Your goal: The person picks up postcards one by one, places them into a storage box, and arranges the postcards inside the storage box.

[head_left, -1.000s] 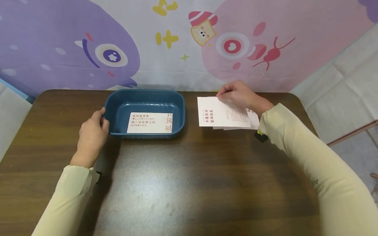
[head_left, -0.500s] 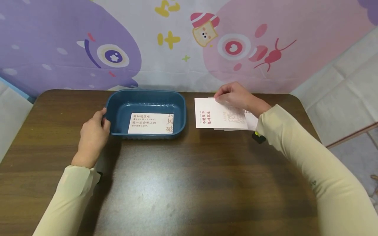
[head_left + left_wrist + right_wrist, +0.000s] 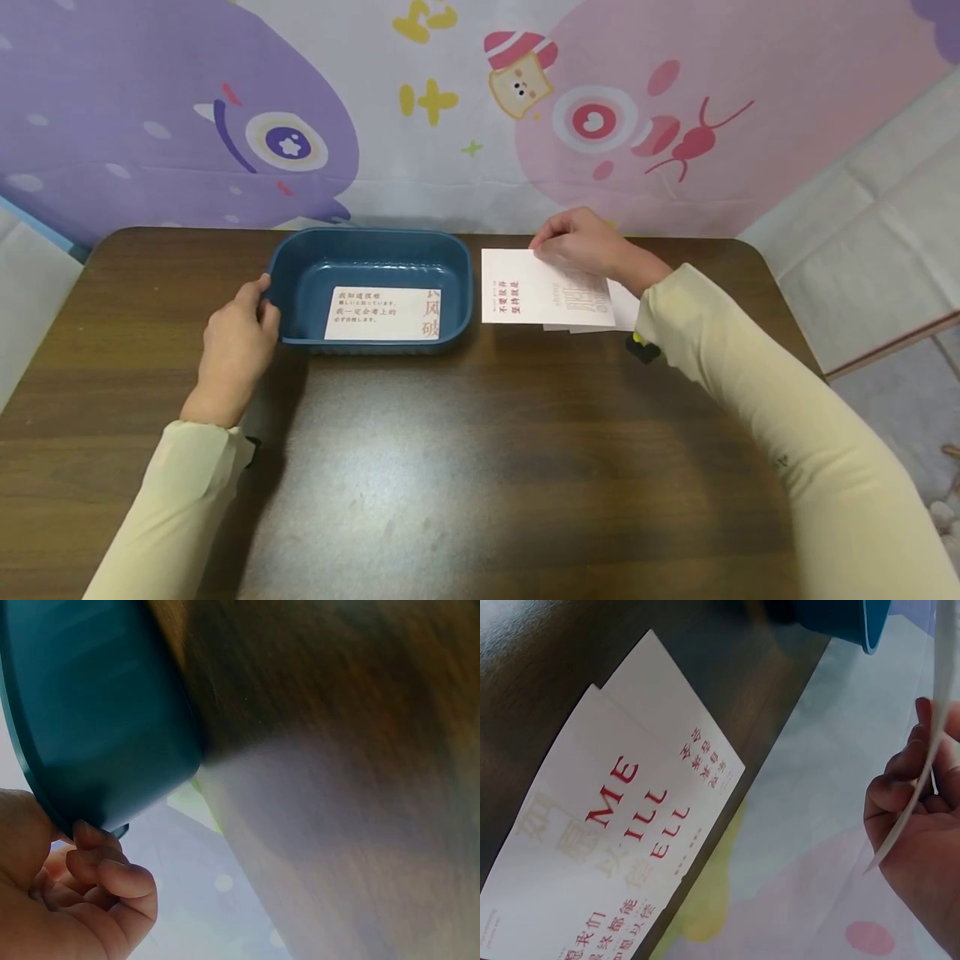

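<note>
My left hand grips the left rim of a dark blue basin; in the left wrist view its fingers curl at the rim. Inside the basin, toward its front, lies a white printed card. My right hand pinches another white card by its top edge, just right of the basin. In the right wrist view this held card is seen edge-on, apart from the table. Below it, several overlapping cards with red and gold lettering lie on the table, partly hidden in the head view.
The brown wooden table runs under everything. Behind its back edge hangs a cloth with purple and pink cartoon figures. A pale panel stands to the right.
My right hand has moved left with the pinched card, which slides off the others and comes nearer the basin. My left hand stays on the rim.
</note>
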A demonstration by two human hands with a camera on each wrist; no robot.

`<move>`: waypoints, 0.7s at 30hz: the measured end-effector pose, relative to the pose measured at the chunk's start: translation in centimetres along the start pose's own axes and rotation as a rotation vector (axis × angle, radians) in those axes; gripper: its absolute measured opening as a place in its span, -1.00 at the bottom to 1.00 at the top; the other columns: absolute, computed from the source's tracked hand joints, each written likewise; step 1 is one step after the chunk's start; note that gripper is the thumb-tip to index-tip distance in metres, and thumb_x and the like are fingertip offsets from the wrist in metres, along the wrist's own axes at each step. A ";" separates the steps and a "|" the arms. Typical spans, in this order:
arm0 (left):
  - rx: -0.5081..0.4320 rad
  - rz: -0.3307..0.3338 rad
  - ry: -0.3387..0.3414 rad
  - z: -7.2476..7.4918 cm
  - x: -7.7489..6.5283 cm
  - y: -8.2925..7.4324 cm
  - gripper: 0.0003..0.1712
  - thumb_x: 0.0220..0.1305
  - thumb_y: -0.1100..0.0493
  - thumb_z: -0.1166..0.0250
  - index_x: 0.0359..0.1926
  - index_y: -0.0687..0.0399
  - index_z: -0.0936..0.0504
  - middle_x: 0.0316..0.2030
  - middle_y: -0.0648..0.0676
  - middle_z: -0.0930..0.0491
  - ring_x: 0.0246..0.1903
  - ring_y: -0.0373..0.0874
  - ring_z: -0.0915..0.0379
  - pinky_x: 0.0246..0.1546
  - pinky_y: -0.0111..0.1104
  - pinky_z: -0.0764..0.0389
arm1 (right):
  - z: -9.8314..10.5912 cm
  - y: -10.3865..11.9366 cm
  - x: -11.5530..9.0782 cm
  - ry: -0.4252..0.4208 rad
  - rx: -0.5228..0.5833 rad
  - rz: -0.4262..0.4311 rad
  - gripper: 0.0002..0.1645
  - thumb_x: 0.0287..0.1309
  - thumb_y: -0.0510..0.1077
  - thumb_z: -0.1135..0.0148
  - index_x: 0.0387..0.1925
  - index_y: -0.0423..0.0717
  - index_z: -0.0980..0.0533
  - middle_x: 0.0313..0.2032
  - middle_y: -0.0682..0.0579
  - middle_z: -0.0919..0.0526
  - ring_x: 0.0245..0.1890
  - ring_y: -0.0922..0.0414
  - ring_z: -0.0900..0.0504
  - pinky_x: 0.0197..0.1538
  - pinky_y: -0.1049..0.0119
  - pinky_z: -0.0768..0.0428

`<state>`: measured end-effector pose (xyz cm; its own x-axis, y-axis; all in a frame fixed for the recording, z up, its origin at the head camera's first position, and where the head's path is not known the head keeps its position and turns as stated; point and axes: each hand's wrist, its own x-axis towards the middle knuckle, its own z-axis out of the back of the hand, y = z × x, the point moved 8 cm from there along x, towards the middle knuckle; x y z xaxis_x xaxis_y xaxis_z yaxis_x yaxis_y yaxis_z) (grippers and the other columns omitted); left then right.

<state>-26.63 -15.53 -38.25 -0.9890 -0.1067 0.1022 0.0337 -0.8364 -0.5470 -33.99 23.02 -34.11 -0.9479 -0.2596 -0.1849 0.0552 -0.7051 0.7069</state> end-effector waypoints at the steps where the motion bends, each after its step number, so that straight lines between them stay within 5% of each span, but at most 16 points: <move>1: -0.002 0.001 0.002 0.0 0.0 0.0 -0.45 0.34 0.30 0.12 0.31 0.46 -0.31 -0.13 0.53 -0.54 -0.37 0.26 -0.34 -0.38 0.03 -0.37 | -0.1 0.1 0.1 -0.002 0.000 0.000 -0.67 0.20 -0.19 -0.09 -0.17 -0.33 -0.65 -0.15 -0.25 -0.66 -0.25 0.05 -0.46 -0.13 0.23 -0.40; 12: -0.004 -0.007 -0.004 0.0 0.1 0.1 -0.45 0.32 0.29 0.12 0.30 0.45 -0.33 -0.26 0.46 -0.53 -0.42 0.23 -0.31 -0.42 0.01 -0.34 | -1.1 0.9 0.9 0.025 -0.001 -0.012 -0.67 0.20 -0.19 -0.08 -0.17 -0.34 -0.64 -0.07 -0.26 -0.65 -0.10 -0.01 -0.45 0.10 0.08 -0.40; 21: -0.006 -0.013 0.003 -0.1 0.2 0.2 -0.45 0.33 0.29 0.13 0.29 0.46 -0.33 -0.26 0.44 -0.53 -0.43 0.22 -0.31 -0.42 -0.02 -0.33 | -2.0 1.7 1.5 0.039 0.033 0.005 -0.68 0.17 -0.21 -0.09 -0.20 -0.38 -0.63 -0.07 -0.28 -0.65 -0.10 -0.02 -0.49 0.08 0.06 -0.44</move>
<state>-26.79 -15.68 -38.42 -0.9898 -0.0942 0.1067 0.0201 -0.8346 -0.5506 -34.65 20.09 -34.53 -0.9347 -0.2891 -0.2069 0.0493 -0.6815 0.7301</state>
